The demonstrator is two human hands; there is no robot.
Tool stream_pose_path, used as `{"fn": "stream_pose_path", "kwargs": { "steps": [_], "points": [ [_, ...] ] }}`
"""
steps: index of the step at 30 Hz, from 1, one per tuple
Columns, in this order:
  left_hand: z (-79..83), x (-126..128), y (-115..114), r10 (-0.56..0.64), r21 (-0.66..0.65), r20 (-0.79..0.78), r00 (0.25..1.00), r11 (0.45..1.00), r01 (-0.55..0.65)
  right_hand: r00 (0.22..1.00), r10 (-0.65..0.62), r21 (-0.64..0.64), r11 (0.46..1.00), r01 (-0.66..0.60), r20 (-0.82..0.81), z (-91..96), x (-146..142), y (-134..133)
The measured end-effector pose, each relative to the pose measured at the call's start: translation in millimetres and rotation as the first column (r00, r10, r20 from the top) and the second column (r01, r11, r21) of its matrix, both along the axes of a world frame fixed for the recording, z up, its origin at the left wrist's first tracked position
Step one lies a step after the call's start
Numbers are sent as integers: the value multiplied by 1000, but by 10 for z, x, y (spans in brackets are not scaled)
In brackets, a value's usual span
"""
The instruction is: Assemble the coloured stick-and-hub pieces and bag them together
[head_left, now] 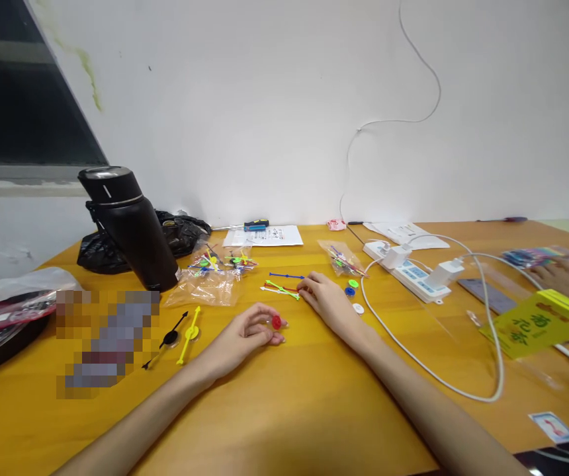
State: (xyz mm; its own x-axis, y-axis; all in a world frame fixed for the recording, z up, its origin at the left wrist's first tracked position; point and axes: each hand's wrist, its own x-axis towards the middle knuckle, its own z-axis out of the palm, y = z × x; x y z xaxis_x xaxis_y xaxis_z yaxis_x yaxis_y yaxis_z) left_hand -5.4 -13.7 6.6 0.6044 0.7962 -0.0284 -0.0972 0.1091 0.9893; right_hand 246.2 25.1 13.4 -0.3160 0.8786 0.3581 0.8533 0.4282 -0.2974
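My left hand (249,332) rests on the yellow table (284,410) with its fingers curled round a small red disc (276,322). My right hand (325,298) lies a little farther back, its fingertips pinching the end of a red stick in a small heap of coloured plastic sticks (280,287), green, white, red and blue. Small round discs, green (353,283), blue (349,291) and white (358,308), lie just right of that hand. A black stick-and-disc piece (169,339) and a yellow one (190,331) lie to the left.
A black flask (128,228) and black bag stand at back left beside clear bags of coloured sticks (214,272). A white power strip (408,269) with chargers and a looping cable (433,373) lies right. Another person's hand (565,281) rests at the far right near a yellow packet (537,324).
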Motion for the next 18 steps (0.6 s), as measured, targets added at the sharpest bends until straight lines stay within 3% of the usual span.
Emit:
{"fn": "stream_pose_path", "kwargs": {
  "steps": [7, 13, 16, 18],
  "points": [
    [99, -2, -22, 52, -94, 52, 997, 994, -47, 998, -54, -13, 998, 54, -24, 56, -7, -21],
    [74, -28, 7, 102, -191, 125, 987, 979, -77, 990, -126, 54, 990, 130, -62, 92, 17, -31],
    [78, -24, 21, 132, -216, 146, 980, 971, -98, 974, -111, 134, 981, 139, -195, 102, 12, -26],
    [99, -18, 21, 159, -234, 151, 976, 965, -121, 918, -85, 121, 983, 141, -387, 121, -14, -29]
  ]
}}
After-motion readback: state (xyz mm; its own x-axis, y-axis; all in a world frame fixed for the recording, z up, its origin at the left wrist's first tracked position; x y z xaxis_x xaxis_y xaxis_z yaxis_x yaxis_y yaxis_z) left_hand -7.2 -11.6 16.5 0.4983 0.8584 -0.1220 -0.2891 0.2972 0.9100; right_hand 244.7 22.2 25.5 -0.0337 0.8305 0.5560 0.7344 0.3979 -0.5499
